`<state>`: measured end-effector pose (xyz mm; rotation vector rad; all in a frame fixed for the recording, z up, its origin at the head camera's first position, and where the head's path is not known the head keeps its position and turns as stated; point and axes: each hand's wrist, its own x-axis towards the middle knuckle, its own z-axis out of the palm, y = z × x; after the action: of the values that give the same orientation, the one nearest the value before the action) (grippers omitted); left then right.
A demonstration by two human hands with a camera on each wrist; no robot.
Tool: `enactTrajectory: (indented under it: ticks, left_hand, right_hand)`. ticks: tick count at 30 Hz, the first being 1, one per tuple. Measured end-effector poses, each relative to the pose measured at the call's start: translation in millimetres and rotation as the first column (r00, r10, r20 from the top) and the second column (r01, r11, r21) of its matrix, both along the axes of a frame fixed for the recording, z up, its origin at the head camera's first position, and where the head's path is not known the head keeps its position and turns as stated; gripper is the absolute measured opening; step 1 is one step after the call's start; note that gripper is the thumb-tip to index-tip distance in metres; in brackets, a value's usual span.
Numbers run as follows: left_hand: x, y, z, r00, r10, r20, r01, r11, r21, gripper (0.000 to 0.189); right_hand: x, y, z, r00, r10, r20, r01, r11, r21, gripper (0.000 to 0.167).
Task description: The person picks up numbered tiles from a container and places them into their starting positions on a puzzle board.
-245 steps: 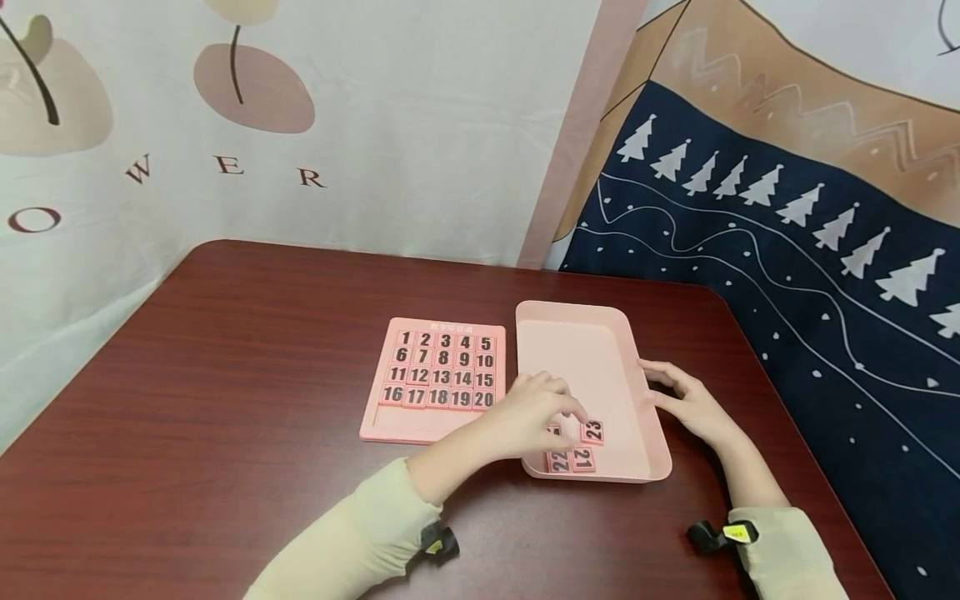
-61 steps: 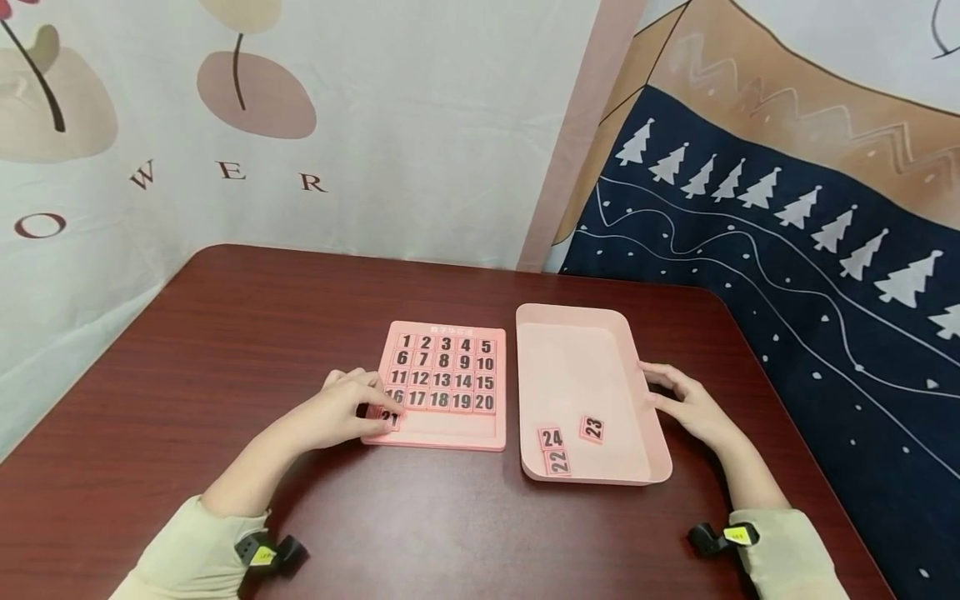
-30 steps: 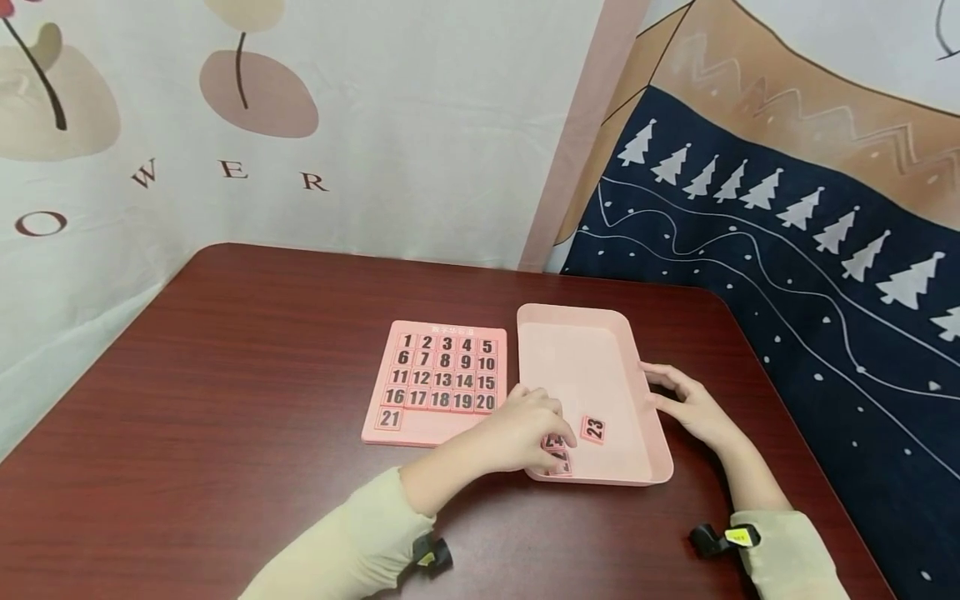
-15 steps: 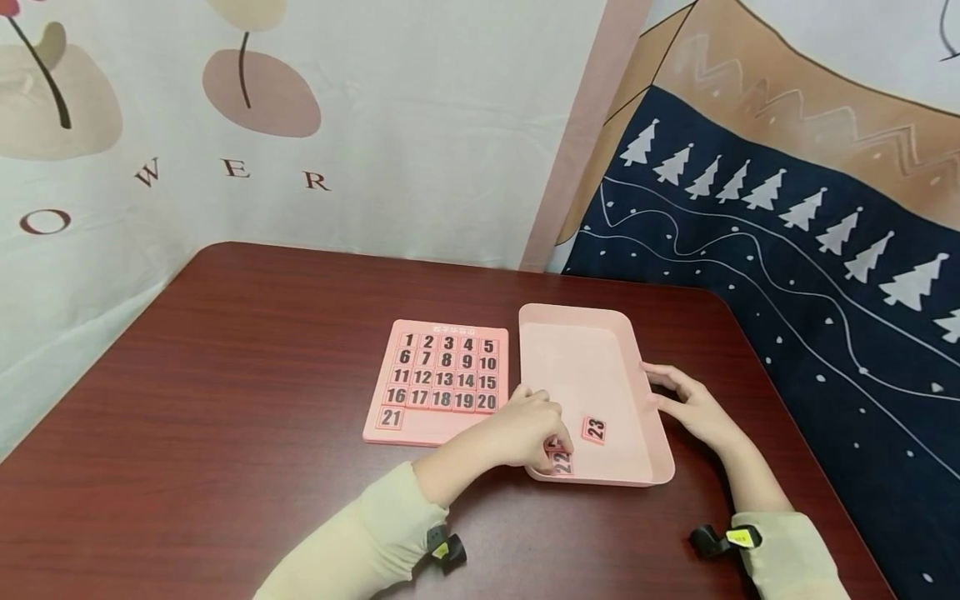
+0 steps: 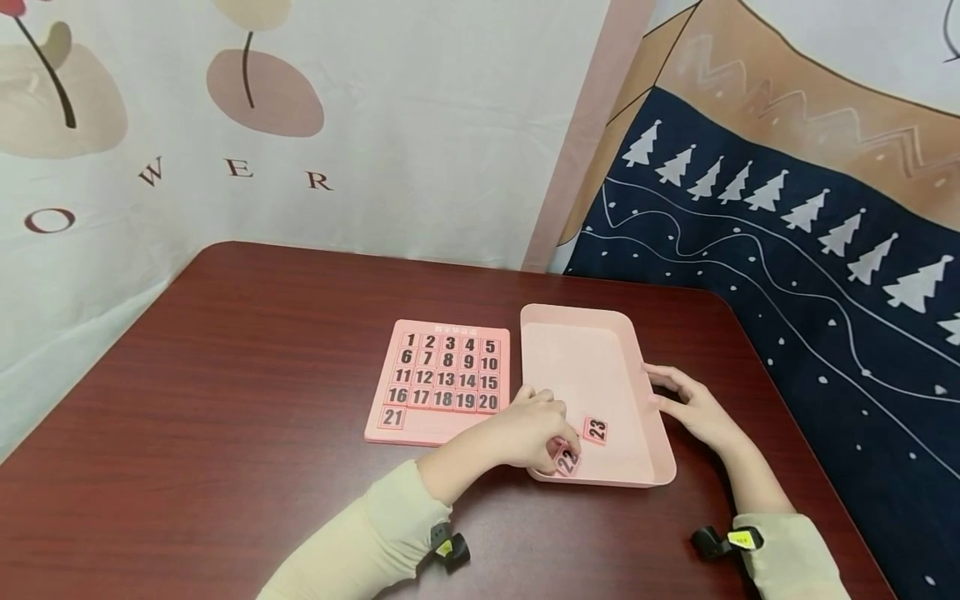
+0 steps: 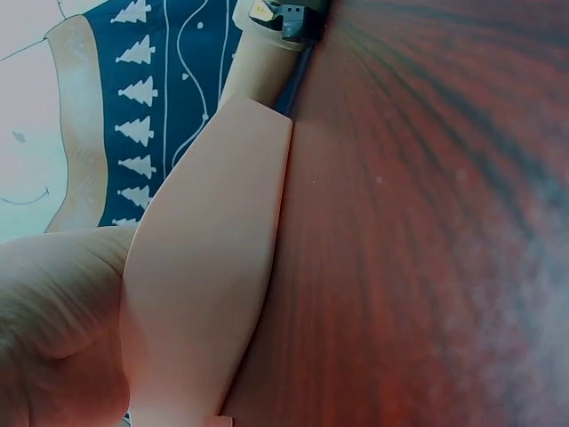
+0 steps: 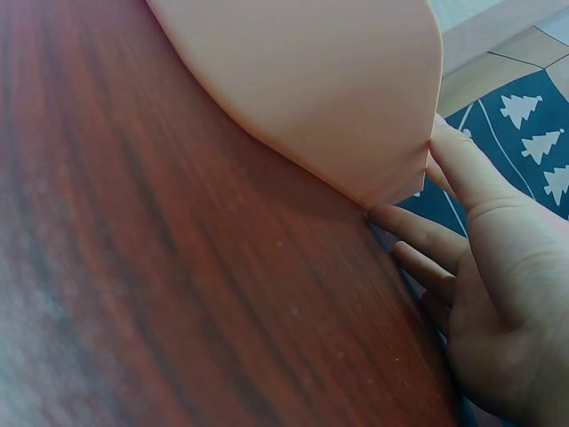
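My left hand (image 5: pixel 528 429) reaches into the near-left part of the pink tray (image 5: pixel 577 350), its thumb and fingers gripping the number tile 22 (image 5: pixel 567 462), which lies slanted. Tile 23 (image 5: pixel 596 430) lies sideways just right of those fingers; tile 24 is hidden by the hand. To the left is a pink number board (image 5: pixel 450 429), with tiles 1 to 20 in rows and tile 21 (image 5: pixel 392 417) at the left of the bottom row. My right hand (image 5: pixel 693 408) touches the tray's right wall with extended fingers. In the right wrist view, its thumb meets the rim.
Everything stands on a dark red-brown table (image 5: pixel 225 400). A white printed cloth (image 5: pixel 420 150) hangs behind it, and a navy cloth with white trees (image 5: pixel 810 275) is at the right. Each sleeve carries a small black wrist camera (image 5: pixel 450 547).
Tile 21 has gone from the tray to the board's bottom row by my left hand. That hand is back in the tray, and tile 22 has just turned askew. My right hand stays put.
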<state>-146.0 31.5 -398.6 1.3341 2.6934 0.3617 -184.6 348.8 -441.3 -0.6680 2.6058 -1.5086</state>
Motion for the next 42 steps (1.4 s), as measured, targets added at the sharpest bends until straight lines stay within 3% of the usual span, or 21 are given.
enactTrajectory:
  ticks: [11, 17, 23, 34, 37, 42]
  left_hand:
    - [0.8, 1.9, 1.1, 0.999, 0.012, -0.032, -0.012, 1.0, 0.0, 0.023]
    - [-3.2, -1.2, 9.2, 0.999, 0.039, -0.038, -0.035, 0.995, 0.098, 0.031]
    - [-4.5, -12.6, 21.5, 0.999, 0.024, -0.045, -0.015, 0.981, 0.195, 0.03]
    - [-0.7, -59.2, 41.8, 0.999, 0.03, -0.045, -0.013, 0.94, 0.341, 0.029]
    - [-0.8, -77.8, 39.8, 0.999, 0.047, -0.017, -0.037, 0.929, 0.367, 0.029]
    - [-3.4, -108.7, 29.3, 0.996, 0.093, 0.007, -0.09, 0.937, 0.339, 0.03]
  right_hand:
    - [2.0, -2, 3.3, 1.0, 0.016, -0.019, -0.016, 1.0, -0.003, 0.048]
    - [2.2, -2, 3.7, 1.0, 0.007, -0.014, -0.007, 1.0, 0.006, 0.048]
    - [1.5, -1, 3.0, 1.0, 0.005, -0.011, -0.005, 1.0, 0.008, 0.049]
    - [1.8, -3, 3.5, 1.0, 0.009, -0.003, -0.009, 1.0, 0.001, 0.049]
    - [1.7, -4, 4.0, 1.0, 0.011, -0.002, -0.011, 1.0, 0.002, 0.049]
    - [1.6, -2, 3.2, 1.0, 0.011, -0.006, -0.011, 1.0, 0.005, 0.049]
